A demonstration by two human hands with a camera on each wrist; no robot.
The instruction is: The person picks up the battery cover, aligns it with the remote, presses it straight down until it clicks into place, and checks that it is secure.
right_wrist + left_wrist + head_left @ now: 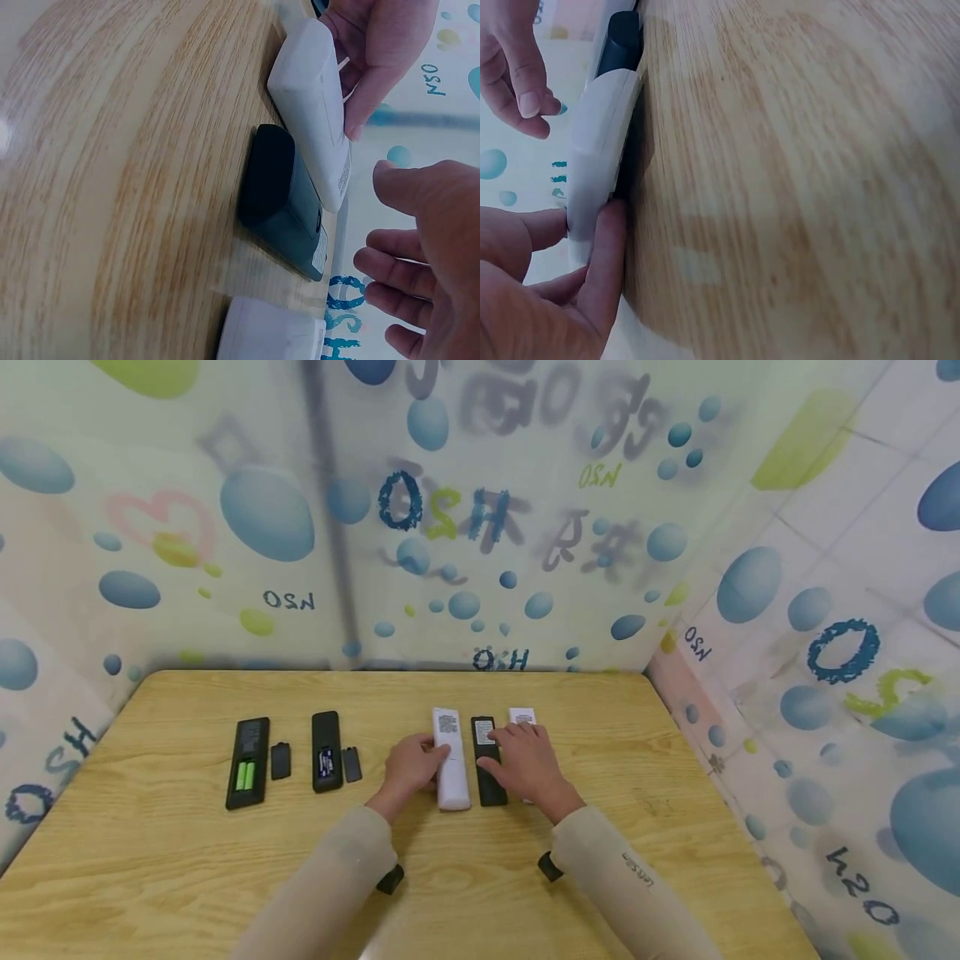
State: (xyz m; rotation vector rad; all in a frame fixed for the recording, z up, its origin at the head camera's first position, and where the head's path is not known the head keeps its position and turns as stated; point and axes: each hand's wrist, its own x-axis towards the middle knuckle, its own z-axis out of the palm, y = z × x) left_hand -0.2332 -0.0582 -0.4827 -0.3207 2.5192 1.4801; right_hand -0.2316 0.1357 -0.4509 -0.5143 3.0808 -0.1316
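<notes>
My left hand (414, 766) grips a white remote control (452, 781) by its left side, thumb on its back and fingers underneath. In the left wrist view the white remote (600, 135) is tilted, with a dark gap under its edge. Over a black remote (491, 787) and a second white remote (522, 716) hovers my right hand (531, 762), fingers spread and holding nothing. The right wrist view has the black remote (281, 202) lying face down between the two white ones. My right hand (442, 255) partly hides the second white remote in the head view.
To the left lie two black remotes, one with green batteries (245, 775) and one with dark blue batteries (326, 763) in bare compartments. Beside each is its small black cover (281, 761). A patterned wall (465, 568) borders the wooden table (465, 893).
</notes>
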